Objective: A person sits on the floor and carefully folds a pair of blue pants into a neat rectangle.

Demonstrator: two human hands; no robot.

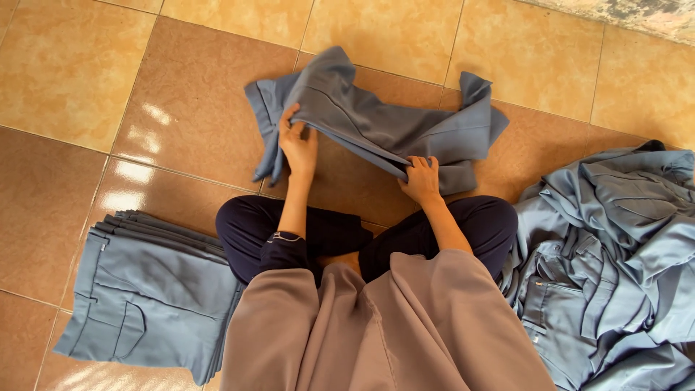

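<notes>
The grey-blue trousers (pixel 384 123) lie crumpled on the tile floor (pixel 65 65) at upper centre, their long axis running left to right. The left hand (pixel 298 143) pinches the cloth near its left end; the right hand (pixel 420 177) grips a fold at lower right.

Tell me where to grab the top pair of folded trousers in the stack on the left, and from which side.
Take the top trousers by the folded long edge nearest the knee, coming from the right. The stacked layers fan out at the far edge, so the top one looks easiest to lift there, probably supported with flat hands to stay folded.
</notes>
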